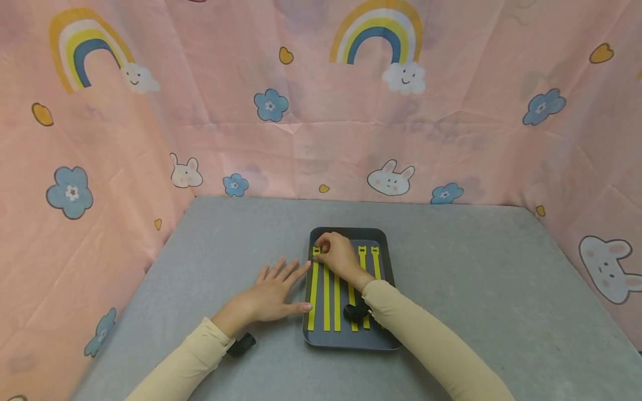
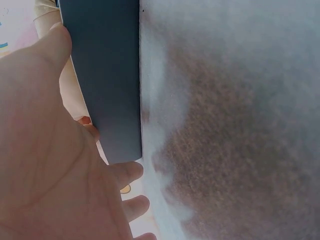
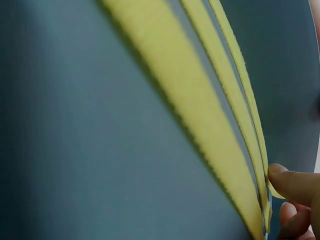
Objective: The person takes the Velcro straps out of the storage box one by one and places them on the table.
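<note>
Several yellow hook-and-loop cable ties [image 1: 326,301], each a flat strip, lie lengthwise side by side in a dark grey tray [image 1: 351,341]. Slotted heads show at the far end of some; my right hand and forearm hide parts of the others. My right hand [image 1: 341,257] reaches over the tray and pinches the leftmost cable tie [image 1: 313,295] just below its head. In the right wrist view, the thumb [image 3: 295,186] presses against the outermost yellow strip [image 3: 245,75]. My left hand [image 1: 271,295] is spread beside the tray, thumb and index fingertip at its left wall [image 2: 110,90].
The tray stands on a grey cloth-covered table [image 1: 466,267]. A pink printed curtain [image 1: 321,145] rises behind the table and along both sides. Black wrist cameras sit under the left wrist [image 1: 242,345] and right wrist [image 1: 355,313], the latter over the strips.
</note>
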`<state>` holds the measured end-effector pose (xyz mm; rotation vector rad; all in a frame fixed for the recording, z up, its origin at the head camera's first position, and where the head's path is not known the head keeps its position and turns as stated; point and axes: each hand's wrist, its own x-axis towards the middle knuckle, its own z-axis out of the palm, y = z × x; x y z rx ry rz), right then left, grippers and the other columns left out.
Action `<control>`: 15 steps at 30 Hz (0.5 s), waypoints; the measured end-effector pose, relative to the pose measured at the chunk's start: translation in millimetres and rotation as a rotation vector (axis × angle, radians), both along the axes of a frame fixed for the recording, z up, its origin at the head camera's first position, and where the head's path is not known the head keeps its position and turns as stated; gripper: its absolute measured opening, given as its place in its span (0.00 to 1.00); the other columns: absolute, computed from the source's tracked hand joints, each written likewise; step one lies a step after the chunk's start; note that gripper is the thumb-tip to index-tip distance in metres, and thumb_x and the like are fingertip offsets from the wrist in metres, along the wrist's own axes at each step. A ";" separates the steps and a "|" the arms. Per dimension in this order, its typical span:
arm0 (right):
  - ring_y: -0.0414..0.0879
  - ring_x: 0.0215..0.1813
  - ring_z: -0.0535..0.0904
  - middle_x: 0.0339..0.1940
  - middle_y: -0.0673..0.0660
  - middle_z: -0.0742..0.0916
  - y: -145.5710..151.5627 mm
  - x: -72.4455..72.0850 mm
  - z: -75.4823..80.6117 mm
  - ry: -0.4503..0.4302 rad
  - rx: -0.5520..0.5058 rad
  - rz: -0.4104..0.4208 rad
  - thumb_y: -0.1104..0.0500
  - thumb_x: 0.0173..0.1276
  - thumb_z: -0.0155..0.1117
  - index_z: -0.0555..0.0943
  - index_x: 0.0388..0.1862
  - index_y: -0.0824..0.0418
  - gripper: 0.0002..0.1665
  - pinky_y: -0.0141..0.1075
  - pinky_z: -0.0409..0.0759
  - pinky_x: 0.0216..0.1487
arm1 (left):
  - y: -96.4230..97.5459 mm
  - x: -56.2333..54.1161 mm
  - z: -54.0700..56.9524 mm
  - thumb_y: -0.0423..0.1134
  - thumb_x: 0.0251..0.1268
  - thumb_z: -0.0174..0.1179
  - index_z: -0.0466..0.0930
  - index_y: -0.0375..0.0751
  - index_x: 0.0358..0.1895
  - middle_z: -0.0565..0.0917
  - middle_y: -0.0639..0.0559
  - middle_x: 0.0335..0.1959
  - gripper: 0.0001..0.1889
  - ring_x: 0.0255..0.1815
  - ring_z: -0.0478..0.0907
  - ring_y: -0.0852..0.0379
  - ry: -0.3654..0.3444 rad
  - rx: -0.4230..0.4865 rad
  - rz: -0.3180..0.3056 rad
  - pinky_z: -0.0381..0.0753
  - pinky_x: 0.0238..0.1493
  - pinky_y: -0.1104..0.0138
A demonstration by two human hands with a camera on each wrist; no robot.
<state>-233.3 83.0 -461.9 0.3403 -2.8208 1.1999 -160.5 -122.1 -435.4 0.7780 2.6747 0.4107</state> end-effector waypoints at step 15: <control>0.47 0.42 0.81 0.40 0.55 0.87 -1.9 1.0 -0.9 0.016 -0.008 0.027 0.63 0.61 0.73 0.83 0.42 0.56 0.11 0.43 0.80 0.46 | 0.8 0.5 2.4 0.73 0.64 0.49 0.39 0.60 0.81 0.47 0.46 0.83 0.48 0.83 0.39 0.37 0.000 -0.007 0.004 0.41 0.77 0.35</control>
